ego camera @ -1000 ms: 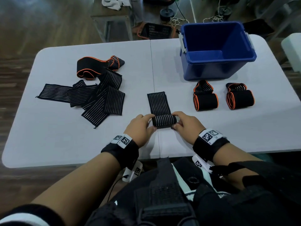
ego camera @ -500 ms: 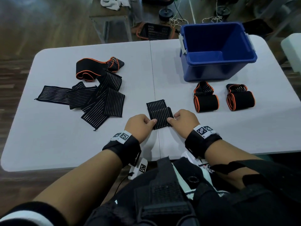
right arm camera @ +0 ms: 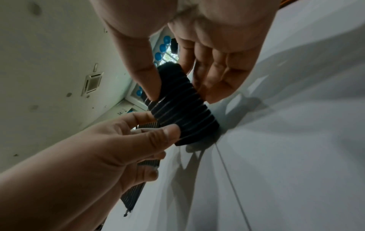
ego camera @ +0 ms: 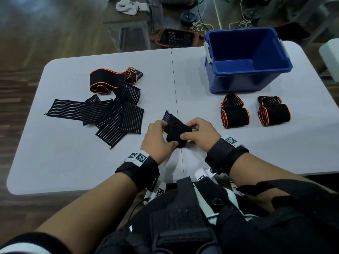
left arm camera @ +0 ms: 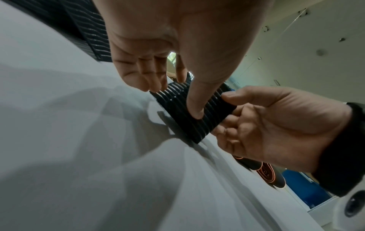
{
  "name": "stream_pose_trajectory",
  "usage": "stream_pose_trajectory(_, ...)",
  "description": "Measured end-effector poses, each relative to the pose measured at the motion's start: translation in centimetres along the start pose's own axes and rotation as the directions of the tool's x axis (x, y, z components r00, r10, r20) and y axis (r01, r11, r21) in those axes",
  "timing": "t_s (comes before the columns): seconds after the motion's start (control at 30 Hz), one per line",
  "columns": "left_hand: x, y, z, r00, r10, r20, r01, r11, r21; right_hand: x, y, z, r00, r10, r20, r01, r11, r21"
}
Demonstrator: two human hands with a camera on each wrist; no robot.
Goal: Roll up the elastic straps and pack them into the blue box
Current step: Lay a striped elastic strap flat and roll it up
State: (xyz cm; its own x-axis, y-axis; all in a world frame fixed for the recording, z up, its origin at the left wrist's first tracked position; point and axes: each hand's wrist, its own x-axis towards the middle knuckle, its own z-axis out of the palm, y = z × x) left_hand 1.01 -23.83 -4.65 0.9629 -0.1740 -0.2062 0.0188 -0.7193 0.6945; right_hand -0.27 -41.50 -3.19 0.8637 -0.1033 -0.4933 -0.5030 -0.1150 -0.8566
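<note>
A black ribbed elastic strap roll (ego camera: 176, 132) is held just above the white folding table (ego camera: 73, 162), near its front edge. It is pinched by the left hand (ego camera: 157, 140) and the right hand (ego camera: 200, 133), thumbs on top.

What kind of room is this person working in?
Probably a workshop or lab space rather than a home: a plain grey folding table stands on a wood floor, loose cables and a dark basket lie on the floor behind it, and a ceiling air-conditioning vent shows overhead.

table (ego camera: 73, 153) | loose straps (ego camera: 113, 114) | two rolled straps (ego camera: 235, 119) | blue box (ego camera: 244, 79)
</note>
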Motion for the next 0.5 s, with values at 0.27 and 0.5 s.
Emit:
stream_pose_trajectory(0.27, -0.3, -0.3, -0.3, 0.992, 0.109, 0.065, -0.107, 0.994, -0.035, -0.9, 0.0, 0.5, 0.979, -0.183, 0.089, 0.186, 0.982, -0.022)
stream_pose_trajectory(0.5, -0.6, -0.1, -0.1, 0.988, 0.104, 0.113, -0.095, 0.992, -0.087, -1.5, 0.7, -0.2, 0.976, -0.213, 0.042, 0.215, 0.975, -0.054)
